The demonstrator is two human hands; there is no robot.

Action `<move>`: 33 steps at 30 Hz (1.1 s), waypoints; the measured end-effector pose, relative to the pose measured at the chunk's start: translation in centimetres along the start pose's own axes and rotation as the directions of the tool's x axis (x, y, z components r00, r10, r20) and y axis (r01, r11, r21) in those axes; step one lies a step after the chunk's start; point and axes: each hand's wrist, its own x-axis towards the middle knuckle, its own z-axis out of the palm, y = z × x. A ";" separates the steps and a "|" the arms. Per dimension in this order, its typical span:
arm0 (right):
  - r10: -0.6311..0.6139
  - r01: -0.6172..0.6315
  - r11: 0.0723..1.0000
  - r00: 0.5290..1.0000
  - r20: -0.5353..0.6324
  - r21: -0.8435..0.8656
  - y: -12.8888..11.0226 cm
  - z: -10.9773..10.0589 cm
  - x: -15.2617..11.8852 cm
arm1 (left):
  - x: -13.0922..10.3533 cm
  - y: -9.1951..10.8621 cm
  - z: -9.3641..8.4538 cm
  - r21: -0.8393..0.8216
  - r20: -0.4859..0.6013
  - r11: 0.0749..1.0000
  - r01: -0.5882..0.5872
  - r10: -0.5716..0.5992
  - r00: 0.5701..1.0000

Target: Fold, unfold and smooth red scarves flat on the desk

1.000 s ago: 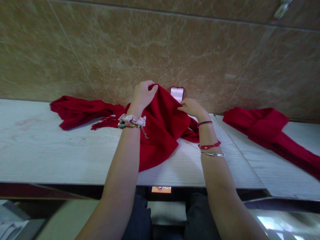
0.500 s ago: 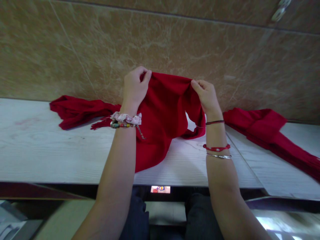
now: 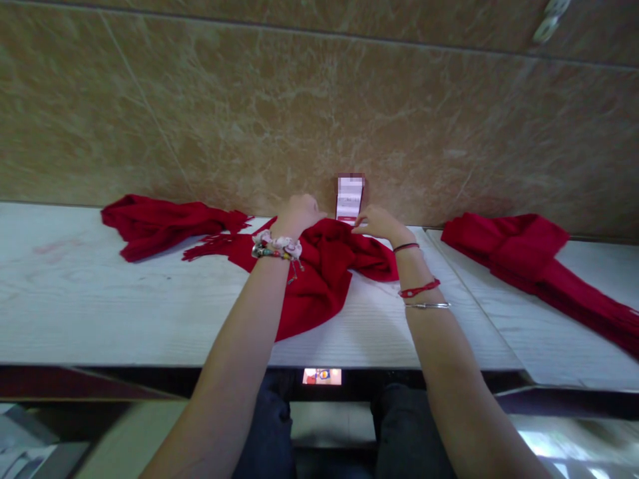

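Note:
A crumpled red scarf (image 3: 319,286) lies on the white wood-grain table (image 3: 124,306) in front of me, its fringe spreading to the left. My left hand (image 3: 301,214) rests at the scarf's upper edge with fingers bent; what they hold, if anything, is hidden. To the right, my right hand (image 3: 378,223) is over the scarf's top edge, its fingers apart and holding nothing. Between and beyond the hands, a phone (image 3: 350,197) with a lit screen leans against the wall.
Another red cloth (image 3: 164,223) with fringe lies at the left by the wall. A folded red scarf (image 3: 529,259) is on the right. A brown marbled wall (image 3: 249,113) borders the table's back. A small lit screen (image 3: 322,376) shows at the front edge.
Both hands have come down and closer together. The red scarf, held stretched up between them before, now lies bunched on the table. The phone by the wall has come into view.

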 end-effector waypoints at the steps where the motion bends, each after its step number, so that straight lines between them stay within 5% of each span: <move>1: 0.016 -0.016 1.000 1.000 0.023 -0.022 -0.4 0.3 0.0 | -0.2 0.5 0.2 0.014 0.069 1.000 0.022 -0.023 0.997; 4: 0.082 -0.079 0.993 0.996 0.032 -0.085 -1.5 1.4 0.2 | -1.1 2.6 1.3 0.092 0.227 0.993 0.076 -0.096 0.969; 8: 0.129 -0.131 0.989 0.991 -0.029 -0.069 -1.6 2.0 0.5 | -1.9 4.4 2.2 0.140 0.214 0.983 0.119 -0.148 0.966; 12: 0.210 -0.204 0.978 0.963 -0.170 0.050 0.1 0.5 0.5 | -2.2 3.4 -0.1 0.133 0.090 0.979 0.157 -0.170 0.981; 15: 0.347 -0.298 0.934 0.885 -0.310 0.196 2.1 -1.3 -0.3 | -2.8 1.5 -3.4 0.109 -0.070 0.976 0.188 -0.181 0.981; 19: 0.505 -0.387 0.859 0.747 -0.432 0.335 4.6 -3.3 -1.8 | -3.5 -1.0 -6.5 0.001 -0.319 0.971 0.237 -0.224 0.921; 22: 0.553 -0.429 0.832 0.692 -0.463 0.352 5.6 -4.0 -2.4 | -3.7 -2.6 -7.0 -0.059 -0.410 0.958 0.279 -0.278 0.868; 26: 0.524 -0.454 0.852 0.739 -0.423 0.262 5.1 -3.6 -2.3 | -3.2 -3.9 -5.9 -0.071 -0.396 0.956 0.285 -0.289 0.872; 29: 0.496 -0.444 0.868 0.804 -0.329 0.222 4.3 -2.3 -1.9 | -2.6 -4.1 -4.1 -0.009 -0.306 0.959 0.282 -0.272 0.912; 33: 0.334 -0.319 0.941 0.929 -0.161 0.112 3.3 -0.5 -1.2 | -1.5 -2.8 -1.6 0.032 -0.167 0.994 0.100 -0.094 0.982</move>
